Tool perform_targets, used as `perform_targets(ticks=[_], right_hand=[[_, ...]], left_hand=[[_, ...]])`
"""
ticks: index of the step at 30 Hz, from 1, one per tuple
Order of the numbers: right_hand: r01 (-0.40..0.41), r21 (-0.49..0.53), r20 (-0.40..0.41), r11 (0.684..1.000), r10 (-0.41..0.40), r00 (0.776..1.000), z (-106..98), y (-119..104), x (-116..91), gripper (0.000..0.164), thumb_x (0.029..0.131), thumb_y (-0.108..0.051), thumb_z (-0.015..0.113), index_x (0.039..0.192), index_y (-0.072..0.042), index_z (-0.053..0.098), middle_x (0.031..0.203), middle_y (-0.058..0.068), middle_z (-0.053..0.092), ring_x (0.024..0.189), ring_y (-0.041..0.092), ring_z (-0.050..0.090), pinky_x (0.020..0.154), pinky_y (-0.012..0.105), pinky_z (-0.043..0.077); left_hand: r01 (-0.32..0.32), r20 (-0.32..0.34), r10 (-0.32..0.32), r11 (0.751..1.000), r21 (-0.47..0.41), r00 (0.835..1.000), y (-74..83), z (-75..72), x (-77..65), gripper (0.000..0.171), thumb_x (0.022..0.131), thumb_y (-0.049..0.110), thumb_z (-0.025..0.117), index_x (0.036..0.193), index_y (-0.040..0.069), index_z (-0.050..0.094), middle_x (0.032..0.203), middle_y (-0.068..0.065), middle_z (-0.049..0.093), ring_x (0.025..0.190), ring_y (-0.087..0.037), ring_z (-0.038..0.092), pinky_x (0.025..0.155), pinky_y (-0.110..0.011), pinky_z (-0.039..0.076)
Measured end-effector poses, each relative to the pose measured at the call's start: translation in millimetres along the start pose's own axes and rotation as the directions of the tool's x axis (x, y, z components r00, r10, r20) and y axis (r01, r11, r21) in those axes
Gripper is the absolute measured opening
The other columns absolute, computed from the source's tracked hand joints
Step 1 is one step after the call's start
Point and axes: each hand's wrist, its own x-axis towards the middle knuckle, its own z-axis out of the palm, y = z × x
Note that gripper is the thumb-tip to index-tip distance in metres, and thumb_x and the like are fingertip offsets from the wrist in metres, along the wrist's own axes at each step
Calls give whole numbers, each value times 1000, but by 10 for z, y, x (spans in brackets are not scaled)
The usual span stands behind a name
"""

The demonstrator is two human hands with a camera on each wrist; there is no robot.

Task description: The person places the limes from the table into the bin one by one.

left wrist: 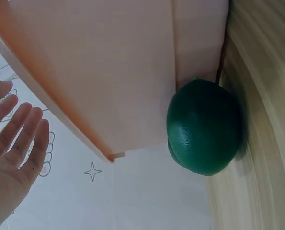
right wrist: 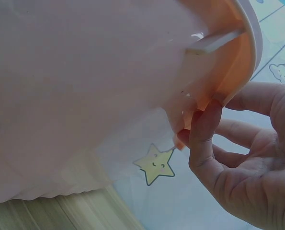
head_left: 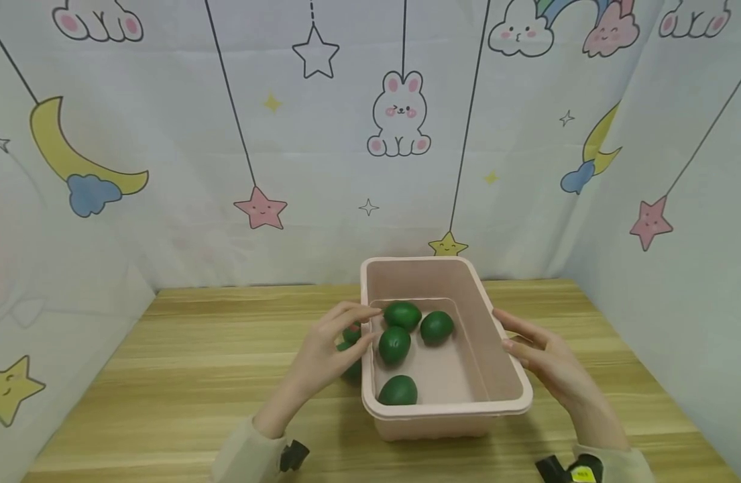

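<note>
A pale pink plastic bin stands on the table, with several dark green, rounded fruits inside, among them a green fruit close to its left wall. Their exact kind is unclear. At the bin's right rim, my right hand pinches the edge between thumb and fingers; the right wrist view shows this right hand from below. My left hand hovers at the left rim, fingers spread and relaxed, holding nothing. The left wrist view shows a gap between the left hand and the rim.
Outside the bin's left wall a green fruit lies on the wooden table, partly hidden by my left hand in the head view. Another fruit there shows a reddish spot. A white curtain with cartoon prints encloses the back and sides.
</note>
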Motion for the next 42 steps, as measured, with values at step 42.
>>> perform_targets(ticks=[42], right_hand=[[20,21,10,1000,-21,1000,5,8,0,53,98,-11,51,148,-6,34,134,-16,52,113,2,58,89,23,51]], left_hand=[[283,77,-278,957,-68,958,-566,21,-260,42,87,12,70,128,10,60,117,-11,65,104,-25,62,84,-44,55]])
